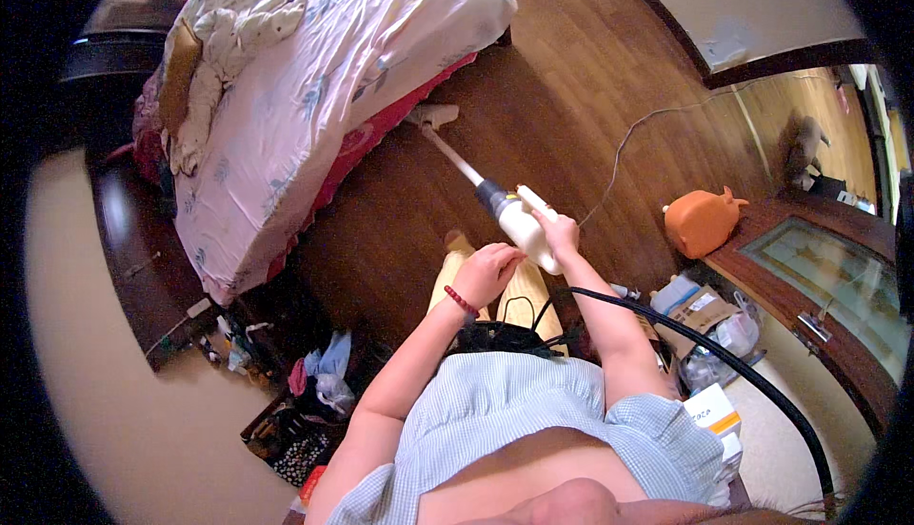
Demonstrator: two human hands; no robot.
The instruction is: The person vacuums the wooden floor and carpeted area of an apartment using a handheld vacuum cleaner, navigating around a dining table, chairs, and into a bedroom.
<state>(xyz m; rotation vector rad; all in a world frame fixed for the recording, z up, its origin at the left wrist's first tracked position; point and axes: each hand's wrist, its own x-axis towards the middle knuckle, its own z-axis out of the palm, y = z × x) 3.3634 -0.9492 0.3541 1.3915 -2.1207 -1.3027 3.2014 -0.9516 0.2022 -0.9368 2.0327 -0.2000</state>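
My right hand grips the handle of a white and grey stick vacuum cleaner. Its pale tube slants away from me to a flat floor head at the bed's lower edge, partly in shadow. My left hand, with a red bead bracelet at the wrist, is held beside the rear of the vacuum body, its fingers curled. Whether those fingertips touch the body or hold anything is unclear. A thin pale cord runs from near my right hand across the wood floor.
A bed with a rumpled floral sheet and a pale plush toy stands ahead left. An orange whale-shaped object sits by a wooden door with a glass panel. Bags and boxes lie to the right, clutter to the left.
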